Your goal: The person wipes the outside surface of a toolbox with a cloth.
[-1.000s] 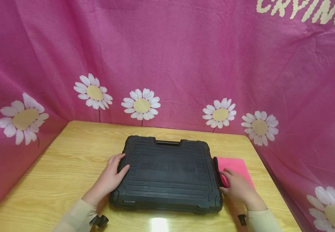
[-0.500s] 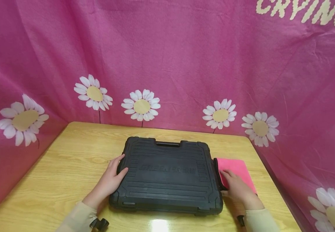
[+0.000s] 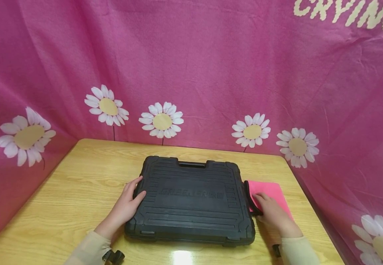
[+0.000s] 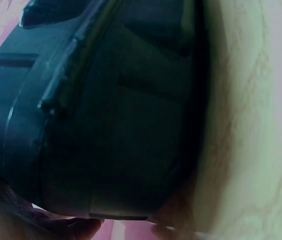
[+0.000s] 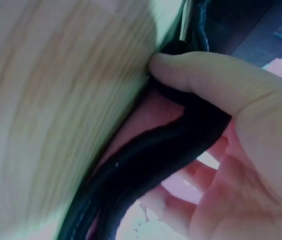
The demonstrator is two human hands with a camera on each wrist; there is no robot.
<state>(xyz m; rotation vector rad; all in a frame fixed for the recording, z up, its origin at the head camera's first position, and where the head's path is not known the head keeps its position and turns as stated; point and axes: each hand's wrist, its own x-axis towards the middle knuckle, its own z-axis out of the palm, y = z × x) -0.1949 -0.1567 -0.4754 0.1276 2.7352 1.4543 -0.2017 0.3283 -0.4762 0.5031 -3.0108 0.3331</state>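
A black plastic tool case (image 3: 191, 200) with raised lettering lies closed on the wooden table. My left hand (image 3: 126, 204) rests against its left edge, the thumb over the rim and fingers fairly straight along the side. On the right, a folded pink cloth (image 3: 274, 191) with black edging lies beside the case. My right hand (image 3: 272, 213) pinches the near corner of this cloth. Seen from the right wrist, the thumb (image 5: 196, 72) presses on the black edging (image 5: 156, 145), with the fingers behind it. Most of the left hand's fingers are hidden in the left wrist view.
The wooden table (image 3: 88, 176) extends around the case. A pink curtain (image 3: 198, 73) with daisies hangs behind and at both sides. The case's handle (image 3: 192, 164) is on its far side.
The cloth's near corner, earlier folded up pink side showing under the right fingers, now shows its black edge by the thumb. The right hand shifted slightly; the left hand and case barely moved.
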